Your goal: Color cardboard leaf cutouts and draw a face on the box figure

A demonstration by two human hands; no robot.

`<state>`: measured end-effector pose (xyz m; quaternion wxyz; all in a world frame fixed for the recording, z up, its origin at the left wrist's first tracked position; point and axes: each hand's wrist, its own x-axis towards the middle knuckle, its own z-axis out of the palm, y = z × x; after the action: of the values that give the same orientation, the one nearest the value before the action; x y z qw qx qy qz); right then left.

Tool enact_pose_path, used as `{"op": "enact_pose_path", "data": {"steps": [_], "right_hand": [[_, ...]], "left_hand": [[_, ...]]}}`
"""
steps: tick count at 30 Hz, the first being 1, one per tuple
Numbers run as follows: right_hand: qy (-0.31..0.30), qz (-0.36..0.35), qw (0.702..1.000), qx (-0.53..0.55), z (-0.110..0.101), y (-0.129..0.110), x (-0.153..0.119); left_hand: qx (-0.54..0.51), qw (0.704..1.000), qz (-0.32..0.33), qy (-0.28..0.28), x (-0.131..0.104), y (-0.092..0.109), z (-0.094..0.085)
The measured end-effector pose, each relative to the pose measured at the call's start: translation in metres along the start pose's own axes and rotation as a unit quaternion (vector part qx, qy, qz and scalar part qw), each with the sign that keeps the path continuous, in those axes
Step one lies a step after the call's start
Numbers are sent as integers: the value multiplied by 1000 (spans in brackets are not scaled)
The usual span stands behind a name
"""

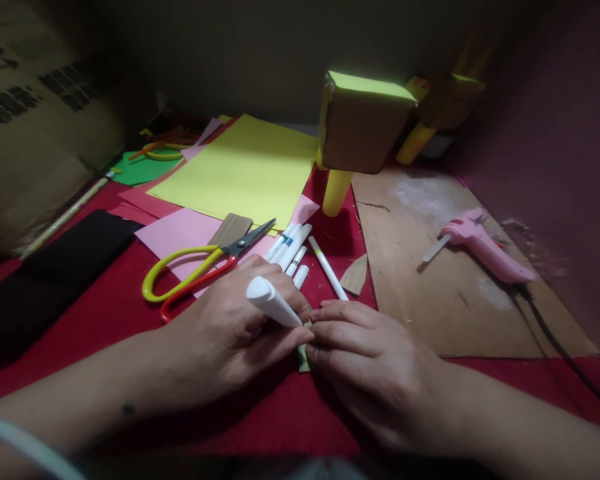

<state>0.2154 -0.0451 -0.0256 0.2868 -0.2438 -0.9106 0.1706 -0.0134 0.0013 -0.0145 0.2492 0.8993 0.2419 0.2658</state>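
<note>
My left hand (230, 330) is closed around a white marker (273, 300), its blunt end tilted up toward me and its tip hidden behind my fingers. My right hand (375, 363) presses its fingers together on a small pale green piece (304, 361), perhaps cardboard, mostly covered by both hands. The fingertips of the two hands meet over this piece on the red cloth (260, 413). Just beyond them lie several white markers (293, 247), one loose marker (329, 268) and a pointed cardboard cutout (355, 275).
Scissors (190, 267) lie beyond my left hand, near yellow paper (240, 167) and pink paper (163, 233). A cardboard box shape (373, 123) stands on yellow legs (337, 193). To the right, a pink glue gun (485, 247) with a black cord rests on a cardboard sheet (415, 313).
</note>
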Motion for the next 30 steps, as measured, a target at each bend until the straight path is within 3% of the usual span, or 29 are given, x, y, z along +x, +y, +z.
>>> {"op": "enact_pose_path", "data": {"steps": [14, 30], "right_hand": [[-1, -10, 1000, 25, 0, 1, 2], [-1, -1, 1000, 12, -1, 1, 1]], "left_hand": [[23, 998, 36, 45, -5, -10, 6], [32, 999, 19, 34, -4, -5, 3]]}}
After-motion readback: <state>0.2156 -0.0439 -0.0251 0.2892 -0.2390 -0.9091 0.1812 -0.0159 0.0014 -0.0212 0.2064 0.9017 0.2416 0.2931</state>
